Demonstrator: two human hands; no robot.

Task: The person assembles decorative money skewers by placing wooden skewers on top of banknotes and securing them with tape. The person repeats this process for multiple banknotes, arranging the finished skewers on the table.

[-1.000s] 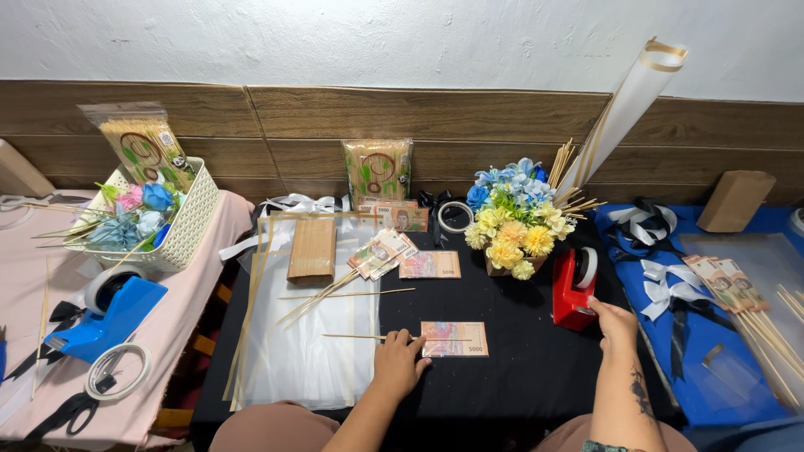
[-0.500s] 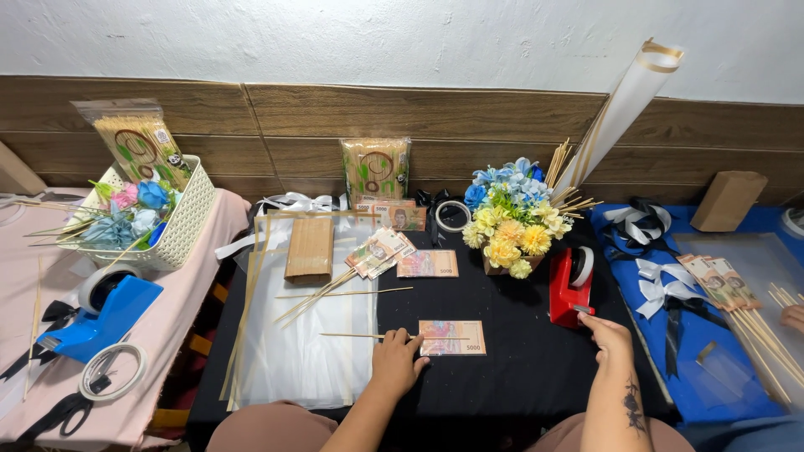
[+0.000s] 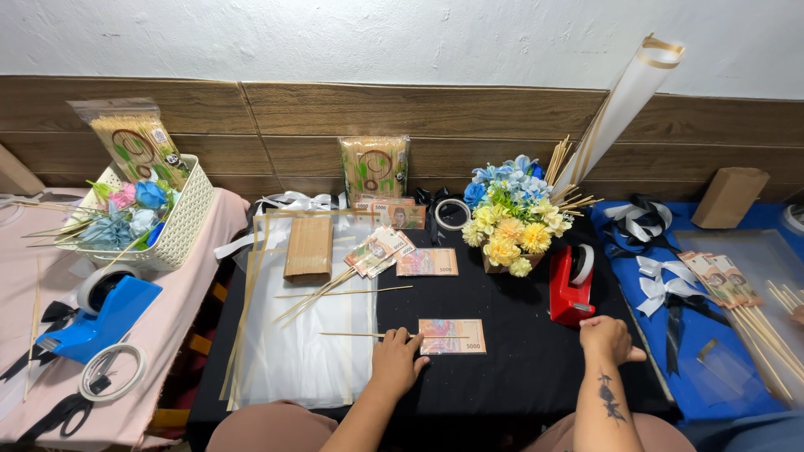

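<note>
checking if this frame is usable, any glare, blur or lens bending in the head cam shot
Head view: lighting is even and soft, with only faint shadows under the left hand and right hand; the banknote by the left hand is sharp; the clear plastic sheets show mild sheen, no harsh glare; the wooden wall panel bows slightly, showing wide-angle distortion.

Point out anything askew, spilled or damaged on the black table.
Nothing looks spilled or damaged. The only loose bit: thin wooden skewers lie scattered at different angles across the clear plastic sheet. The left hand rests by a banknote lying flat with a skewer on it; the right hand sits beside the red tape dispenser.
</note>
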